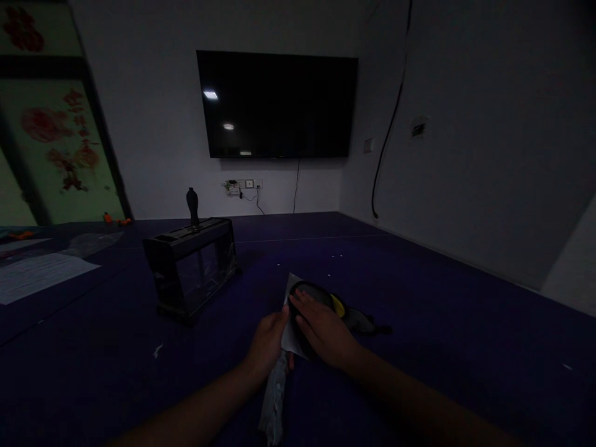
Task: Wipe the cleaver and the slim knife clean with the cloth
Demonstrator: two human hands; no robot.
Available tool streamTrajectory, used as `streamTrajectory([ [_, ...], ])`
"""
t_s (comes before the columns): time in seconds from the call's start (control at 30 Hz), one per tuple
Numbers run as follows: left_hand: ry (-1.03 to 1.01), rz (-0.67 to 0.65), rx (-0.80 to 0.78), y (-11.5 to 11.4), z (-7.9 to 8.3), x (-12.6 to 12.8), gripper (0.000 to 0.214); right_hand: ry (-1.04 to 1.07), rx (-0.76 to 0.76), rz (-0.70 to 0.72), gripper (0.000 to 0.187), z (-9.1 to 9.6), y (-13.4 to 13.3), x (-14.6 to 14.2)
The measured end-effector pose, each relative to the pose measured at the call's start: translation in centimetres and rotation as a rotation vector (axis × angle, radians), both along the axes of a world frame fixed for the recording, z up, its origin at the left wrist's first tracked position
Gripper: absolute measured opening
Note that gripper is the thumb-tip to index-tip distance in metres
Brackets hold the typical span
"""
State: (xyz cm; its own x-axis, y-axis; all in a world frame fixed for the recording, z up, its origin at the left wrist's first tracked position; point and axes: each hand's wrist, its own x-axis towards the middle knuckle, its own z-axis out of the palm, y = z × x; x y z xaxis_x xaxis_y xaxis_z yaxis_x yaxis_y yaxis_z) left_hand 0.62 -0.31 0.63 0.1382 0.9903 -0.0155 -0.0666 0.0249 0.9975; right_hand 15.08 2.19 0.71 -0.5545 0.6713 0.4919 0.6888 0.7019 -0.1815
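My left hand (269, 340) is closed on a white sheet or card (291, 340), with the thumb along its edge and some fingers beneath. Against the sheet's right side rests a dark grey item (321, 292) with black edging, a yellow patch and a narrow tail; its kind is unclear in the dim light. My right hand (323, 326) lies flat across this item, fingers stretched out, hiding much of it. From below my left hand a crumpled pale strip (274, 397) trails toward me.
A black-framed clear box (190, 270) stands at left on the dark blue surface, a dark vase-shaped object (192, 206) on its top. Printed papers (44, 273) and clear plastic (95, 243) lie farther left. Small white scraps (157, 351) are scattered about. A television (279, 105) hangs behind.
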Motion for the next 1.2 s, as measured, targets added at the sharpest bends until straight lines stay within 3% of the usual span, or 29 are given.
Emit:
streamTrajectory([
  [0.37, -0.006, 0.01, -0.011, -0.14, 0.2, -0.09, 0.058, 0.002, 0.043, 0.061, 0.037, 0.24, -0.2, 0.15],
  [0.63, 0.0, 0.004, 0.001, -0.13, 0.21, 0.03, 0.058, 0.017, 0.005, 0.122, 0.042, 0.33, -0.37, 0.16],
  [0.93, -0.012, -0.091, 0.019, -0.33, 0.27, 0.11, 0.054, 0.05, 0.01, 0.033, 0.047, 0.01, 0.3, 0.22],
  [1.2, -0.021, -0.044, 0.021, -0.25, -0.05, 0.17, 0.053, 0.049, 0.005, 0.008, 0.046, -0.2, 0.31, 0.16],
])
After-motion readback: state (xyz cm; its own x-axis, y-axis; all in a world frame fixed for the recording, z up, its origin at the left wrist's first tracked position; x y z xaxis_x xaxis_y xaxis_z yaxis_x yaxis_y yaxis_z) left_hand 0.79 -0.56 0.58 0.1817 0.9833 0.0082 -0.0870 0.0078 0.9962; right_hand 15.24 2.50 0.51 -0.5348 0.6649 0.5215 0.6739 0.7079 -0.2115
